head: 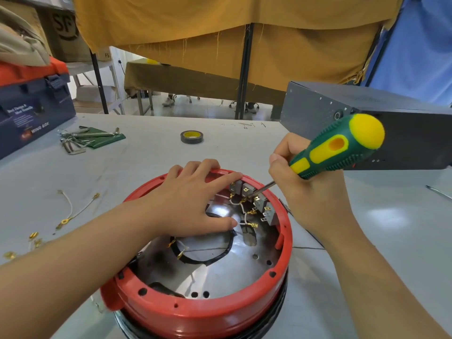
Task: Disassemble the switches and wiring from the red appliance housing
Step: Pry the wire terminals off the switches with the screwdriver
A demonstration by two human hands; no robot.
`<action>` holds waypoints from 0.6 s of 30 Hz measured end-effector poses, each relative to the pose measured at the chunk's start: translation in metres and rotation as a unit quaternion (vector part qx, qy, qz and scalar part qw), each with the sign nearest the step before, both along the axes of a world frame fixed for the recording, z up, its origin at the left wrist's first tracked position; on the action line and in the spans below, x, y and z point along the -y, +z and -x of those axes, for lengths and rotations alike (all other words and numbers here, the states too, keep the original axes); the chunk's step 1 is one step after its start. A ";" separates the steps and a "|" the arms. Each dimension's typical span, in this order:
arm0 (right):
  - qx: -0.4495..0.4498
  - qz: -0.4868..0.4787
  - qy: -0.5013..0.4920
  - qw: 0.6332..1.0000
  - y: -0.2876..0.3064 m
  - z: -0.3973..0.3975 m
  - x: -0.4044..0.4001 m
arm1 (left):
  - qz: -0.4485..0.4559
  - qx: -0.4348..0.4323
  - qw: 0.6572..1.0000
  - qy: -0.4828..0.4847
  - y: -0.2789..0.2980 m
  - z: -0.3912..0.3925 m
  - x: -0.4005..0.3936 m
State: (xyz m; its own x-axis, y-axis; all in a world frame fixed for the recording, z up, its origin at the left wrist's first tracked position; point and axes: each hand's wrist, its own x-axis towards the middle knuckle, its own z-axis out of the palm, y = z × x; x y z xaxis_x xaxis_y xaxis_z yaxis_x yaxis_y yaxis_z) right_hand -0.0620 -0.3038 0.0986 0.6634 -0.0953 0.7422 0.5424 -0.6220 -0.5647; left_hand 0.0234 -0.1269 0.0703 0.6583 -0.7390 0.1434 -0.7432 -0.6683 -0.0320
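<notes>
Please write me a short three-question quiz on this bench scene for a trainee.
1. True or false: the left hand rests across the far rim of the red housing.
2. Which tool does the right hand grip? A) hex key B) screwdriver C) pliers
3. Fill in: the screwdriver's tip sits among the ____ mounted inside the housing's far right wall.

Key
1. True; its fingers lie over the rim, thumb inside above the metal plate.
2. B; green and yellow handle, while the hex keys lie on the table at far left.
3. switches, with white wires attached.
</notes>
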 end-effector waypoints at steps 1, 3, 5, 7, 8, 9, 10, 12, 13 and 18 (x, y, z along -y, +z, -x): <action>0.001 0.001 0.002 1.000 0.000 0.000 0.000 | 0.001 0.000 1.000 0.001 0.000 0.000 0.000; 0.001 0.000 0.000 1.000 -0.001 -0.001 0.000 | 0.004 0.000 1.000 0.001 -0.001 0.000 0.000; -0.001 -0.017 -0.010 1.000 -0.003 -0.002 0.000 | 0.006 0.000 1.000 -0.001 -0.002 -0.001 -0.001; -0.005 -0.058 -0.016 0.998 -0.004 -0.003 0.001 | 0.007 -0.003 1.000 -0.003 -0.002 -0.001 -0.001; -0.009 -0.080 -0.017 0.997 -0.004 -0.004 0.002 | 0.007 -0.004 1.000 -0.003 -0.002 -0.001 -0.001; -0.014 -0.100 -0.019 0.995 -0.005 -0.005 0.003 | 0.007 -0.006 1.000 -0.004 -0.002 -0.001 -0.001; -0.020 -0.118 -0.020 0.993 -0.005 -0.007 0.004 | 0.007 -0.006 1.000 -0.005 -0.001 -0.001 -0.001; -0.036 -0.159 -0.018 0.986 -0.006 -0.010 0.007 | 0.007 -0.005 1.000 -0.005 -0.001 -0.001 0.000; -0.044 -0.181 -0.015 0.982 -0.007 -0.011 0.008 | 0.006 -0.005 1.000 -0.004 -0.001 -0.001 0.000; -0.024 -0.174 -0.005 0.984 -0.009 -0.010 0.007 | 0.010 -0.010 1.000 0.002 0.000 0.000 0.000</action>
